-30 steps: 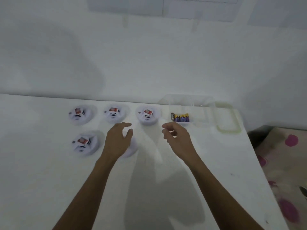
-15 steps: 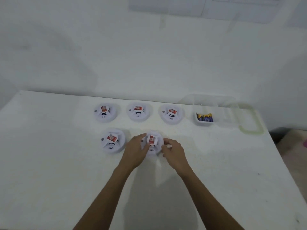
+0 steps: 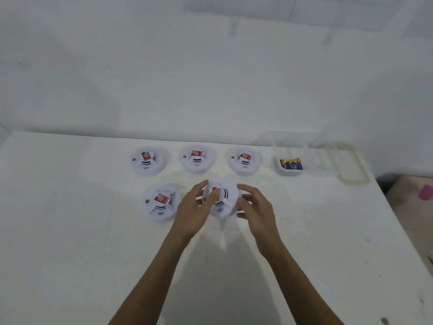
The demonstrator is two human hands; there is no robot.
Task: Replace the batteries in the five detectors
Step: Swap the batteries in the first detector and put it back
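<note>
Lifting near-right detector (image 3: 223, 202) off table (image 3: 70, 231) now; you had it flat half second ago. Your left hand (image 3: 194, 208) and right hand (image 3: 257, 208) grasp its rim with curled fingers. Swap likely starting; batteries (image 3: 291, 164) wait in far-right clear tub (image 3: 289, 172).

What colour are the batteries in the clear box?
The batteries are purple and yellow; head view.

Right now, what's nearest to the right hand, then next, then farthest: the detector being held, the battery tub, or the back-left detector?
1. Held detector, touching the right hand, front middle.
2. Battery tub, back right.
3. Back-left detector, far left.
</note>
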